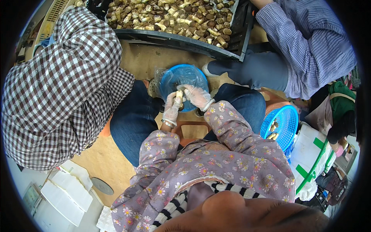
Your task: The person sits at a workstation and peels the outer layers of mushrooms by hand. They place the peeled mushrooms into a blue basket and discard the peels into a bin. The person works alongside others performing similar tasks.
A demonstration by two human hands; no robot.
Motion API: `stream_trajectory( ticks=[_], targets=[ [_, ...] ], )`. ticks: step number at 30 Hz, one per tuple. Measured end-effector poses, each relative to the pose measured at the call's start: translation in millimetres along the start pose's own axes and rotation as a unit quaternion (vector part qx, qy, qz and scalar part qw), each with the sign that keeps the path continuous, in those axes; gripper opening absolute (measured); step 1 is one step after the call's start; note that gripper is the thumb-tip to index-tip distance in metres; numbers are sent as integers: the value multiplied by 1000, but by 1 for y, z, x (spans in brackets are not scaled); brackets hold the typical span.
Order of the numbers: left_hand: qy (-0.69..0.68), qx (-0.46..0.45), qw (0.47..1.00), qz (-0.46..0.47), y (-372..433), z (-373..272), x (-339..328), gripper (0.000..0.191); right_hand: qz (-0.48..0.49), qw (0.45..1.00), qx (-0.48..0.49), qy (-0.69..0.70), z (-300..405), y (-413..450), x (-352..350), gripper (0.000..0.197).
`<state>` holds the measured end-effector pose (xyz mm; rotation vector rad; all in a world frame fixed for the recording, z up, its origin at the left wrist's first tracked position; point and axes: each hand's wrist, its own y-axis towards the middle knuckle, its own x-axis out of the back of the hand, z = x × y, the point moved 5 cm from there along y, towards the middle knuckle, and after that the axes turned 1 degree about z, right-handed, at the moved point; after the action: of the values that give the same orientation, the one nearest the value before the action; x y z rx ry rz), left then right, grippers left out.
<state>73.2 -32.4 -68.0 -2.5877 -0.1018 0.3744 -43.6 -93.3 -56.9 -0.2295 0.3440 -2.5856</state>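
My left hand (pixel 171 110), in a thin clear glove with a bracelet at the wrist, grips a mushroom (pixel 179 95). Its pale stem points away from me and its dark cap is down near my palm. My right hand (pixel 200 96), gloved the same way, is curled close beside the stem's end. Whether its fingers hold a small tool is hidden. Both hands are over the near part of a blue basin (pixel 205 84) lined with a clear plastic bag (pixel 189 72). Small dark scraps seem to lie inside it, partly hidden by my hands.
A black plastic crate (pixel 174 39) heaped with brown-capped mushrooms (pixel 174 17) stands ahead. A blue mesh basket (pixel 285 124) with a few mushrooms is at my right. People in checked clothing sit at left (pixel 66 87) and right (pixel 307 43). White foam boxes (pixel 308 150) stand behind the basket.
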Motion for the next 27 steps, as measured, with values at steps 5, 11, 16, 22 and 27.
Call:
stream_trajectory(
  ticks=[5,11,16,22,27],
  targets=[
    [-57,-1,998,8,1,8,2,27,-2,944,-10,-330,30,-7,17,26],
    [-12,-12,1000,-4,0,13,8,29,3,929,60,-366,34,-11,13,29],
    [116,-75,990,-5,-7,-12,1,37,8,933,14,-360,45,-9,15,28],
    [58,-106,992,33,-6,-16,-5,36,-8,956,53,-287,37,-11,16,32],
    [62,-81,995,17,-4,-3,4,31,54,945,6,-322,52,-14,13,32]
  ],
)
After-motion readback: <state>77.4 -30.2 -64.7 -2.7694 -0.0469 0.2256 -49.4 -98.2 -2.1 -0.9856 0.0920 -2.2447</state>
